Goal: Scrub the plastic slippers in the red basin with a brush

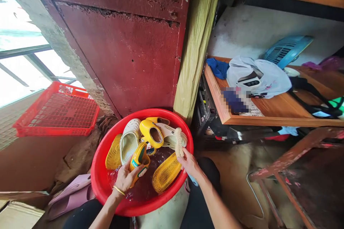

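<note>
Grips (125,180) (191,164) on clog (139,161), brush (179,143); red basin (98,171), concrete floor (163,211).

Your basin (97,171) is smooth, glossy plastic, and the clogs (129,142) in it look like matt moulded foam, ribbed on the yellow soles. The brush (178,142) has stiff, pale bristles. The door (115,61) is painted metal, rough and flaking, the crate (57,112) is shiny plastic, the shelf (268,121) is varnished wood, and the bag (258,77) is thin, crinkled plastic
</note>
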Action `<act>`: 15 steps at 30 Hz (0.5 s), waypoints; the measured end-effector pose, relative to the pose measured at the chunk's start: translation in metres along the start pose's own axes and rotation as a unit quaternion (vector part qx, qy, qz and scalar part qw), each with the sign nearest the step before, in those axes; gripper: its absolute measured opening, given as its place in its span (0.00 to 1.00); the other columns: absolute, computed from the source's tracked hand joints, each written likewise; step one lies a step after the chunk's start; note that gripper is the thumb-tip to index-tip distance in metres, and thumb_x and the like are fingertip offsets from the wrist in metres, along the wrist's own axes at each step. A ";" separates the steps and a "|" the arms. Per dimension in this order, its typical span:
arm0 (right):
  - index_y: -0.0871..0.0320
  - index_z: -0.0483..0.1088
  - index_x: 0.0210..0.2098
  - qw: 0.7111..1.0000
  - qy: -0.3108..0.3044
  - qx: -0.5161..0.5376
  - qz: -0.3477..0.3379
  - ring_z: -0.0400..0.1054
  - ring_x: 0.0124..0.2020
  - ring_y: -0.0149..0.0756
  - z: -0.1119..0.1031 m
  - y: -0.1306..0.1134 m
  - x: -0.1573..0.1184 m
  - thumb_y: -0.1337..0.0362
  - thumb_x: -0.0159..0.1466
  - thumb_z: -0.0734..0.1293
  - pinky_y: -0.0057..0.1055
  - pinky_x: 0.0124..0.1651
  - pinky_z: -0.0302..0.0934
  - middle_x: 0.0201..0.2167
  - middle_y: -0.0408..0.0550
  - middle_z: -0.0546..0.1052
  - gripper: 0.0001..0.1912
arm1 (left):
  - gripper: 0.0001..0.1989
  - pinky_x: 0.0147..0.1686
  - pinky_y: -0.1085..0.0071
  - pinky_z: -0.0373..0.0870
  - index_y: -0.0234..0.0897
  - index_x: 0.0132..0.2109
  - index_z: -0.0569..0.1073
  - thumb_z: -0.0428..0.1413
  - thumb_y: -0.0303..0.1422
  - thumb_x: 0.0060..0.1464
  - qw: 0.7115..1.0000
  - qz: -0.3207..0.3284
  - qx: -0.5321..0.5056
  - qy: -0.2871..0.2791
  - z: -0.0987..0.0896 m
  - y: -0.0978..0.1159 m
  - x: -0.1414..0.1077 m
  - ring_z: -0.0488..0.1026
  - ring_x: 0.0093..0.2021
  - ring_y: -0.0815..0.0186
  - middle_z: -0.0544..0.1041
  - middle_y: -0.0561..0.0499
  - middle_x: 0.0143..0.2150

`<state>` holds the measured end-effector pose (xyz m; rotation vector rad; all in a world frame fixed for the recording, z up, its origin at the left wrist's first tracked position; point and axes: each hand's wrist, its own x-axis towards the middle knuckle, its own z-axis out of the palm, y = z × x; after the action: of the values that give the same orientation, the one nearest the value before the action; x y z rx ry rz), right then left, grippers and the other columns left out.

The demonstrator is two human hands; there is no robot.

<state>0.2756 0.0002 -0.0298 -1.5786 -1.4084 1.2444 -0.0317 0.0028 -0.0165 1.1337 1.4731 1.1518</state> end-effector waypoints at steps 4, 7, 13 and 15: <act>0.53 0.63 0.68 0.998 0.022 -0.041 -0.037 0.75 0.29 0.35 0.003 -0.004 -0.002 0.60 0.68 0.63 0.28 0.27 0.70 0.43 0.49 0.80 0.29 | 0.32 0.37 0.68 0.78 0.36 0.53 0.77 0.71 0.41 0.39 0.979 -0.073 -0.139 0.133 -0.005 0.000 0.003 0.79 0.36 0.58 0.84 0.50 0.36; 0.55 0.67 0.65 0.979 0.096 -0.126 -0.128 0.77 0.48 0.43 0.016 -0.006 -0.012 0.64 0.68 0.62 0.36 0.50 0.73 0.51 0.54 0.80 0.26 | 0.21 0.34 0.65 0.79 0.35 0.52 0.77 0.63 0.40 0.53 0.949 -0.159 -0.225 0.155 -0.003 -0.006 0.007 0.80 0.32 0.59 0.83 0.50 0.33; 0.45 0.64 0.68 0.886 0.008 -0.391 -0.247 0.78 0.35 0.41 0.076 -0.017 -0.045 0.65 0.67 0.65 0.32 0.35 0.74 0.46 0.49 0.80 0.30 | 0.17 0.36 0.59 0.82 0.36 0.54 0.76 0.55 0.37 0.62 0.909 -0.257 -0.318 0.078 0.023 -0.005 0.001 0.83 0.32 0.56 0.84 0.47 0.34; 0.40 0.58 0.71 0.858 -0.003 -0.451 -0.244 0.78 0.33 0.42 0.087 -0.022 -0.049 0.67 0.67 0.65 0.32 0.32 0.73 0.46 0.48 0.80 0.35 | 0.18 0.37 0.59 0.82 0.36 0.55 0.76 0.56 0.35 0.60 0.908 -0.262 -0.314 0.092 0.027 -0.005 -0.001 0.83 0.33 0.55 0.84 0.48 0.32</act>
<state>0.1884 -0.0525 -0.0262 -1.5636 -2.4039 0.2479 -0.0051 0.0046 -0.0247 0.1693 1.2826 1.2244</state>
